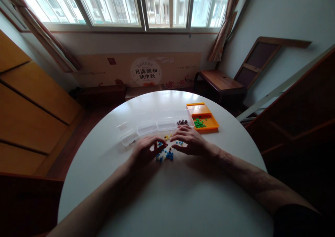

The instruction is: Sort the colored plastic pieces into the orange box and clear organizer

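**Hands over the loose beads**

Your left hand [145,149] and right hand [190,141] rest, fingers curled, on the blue beads [167,155] on the worktop [167,195]; whether either pinches one, I cannot tell. Behind, a board [146,72] reads "月满颐和 映中秋".

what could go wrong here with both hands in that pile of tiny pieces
1. The small blue pieces lie loose on the round white table between the left hand and right hand; a sweep of either hand might scatter them.
2. The yellow pieces sit close to the blue ones, so colours may get mixed.
3. The clear compartment box sits just beyond the fingers; a nudge might spill its dark pieces.
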The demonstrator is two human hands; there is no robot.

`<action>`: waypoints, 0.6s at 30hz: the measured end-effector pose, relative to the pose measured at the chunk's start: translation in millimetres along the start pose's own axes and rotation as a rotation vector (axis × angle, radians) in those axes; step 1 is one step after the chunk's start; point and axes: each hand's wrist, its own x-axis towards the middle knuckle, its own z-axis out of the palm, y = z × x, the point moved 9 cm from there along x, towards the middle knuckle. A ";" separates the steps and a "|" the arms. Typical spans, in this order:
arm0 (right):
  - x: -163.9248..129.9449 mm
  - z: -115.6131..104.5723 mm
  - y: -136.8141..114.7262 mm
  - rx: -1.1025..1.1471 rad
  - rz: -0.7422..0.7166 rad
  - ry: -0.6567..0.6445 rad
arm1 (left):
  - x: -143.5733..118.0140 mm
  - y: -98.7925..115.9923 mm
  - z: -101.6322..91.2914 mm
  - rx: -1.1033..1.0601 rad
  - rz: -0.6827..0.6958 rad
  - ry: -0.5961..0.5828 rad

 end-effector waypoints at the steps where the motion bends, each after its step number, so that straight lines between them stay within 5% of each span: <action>1: -0.2 0.9 -0.4 0.002 -0.009 -0.006 | 0.2 2.2 2.6 -0.007 0.013 -0.002; 12: 1.3 1.7 -3.9 0.017 -0.052 -0.009 | 2.3 7.0 2.4 -0.018 0.051 0.012; 18: -8.1 -18.4 25.8 -0.081 0.190 0.167 | -0.2 3.0 -13.8 0.153 0.055 0.010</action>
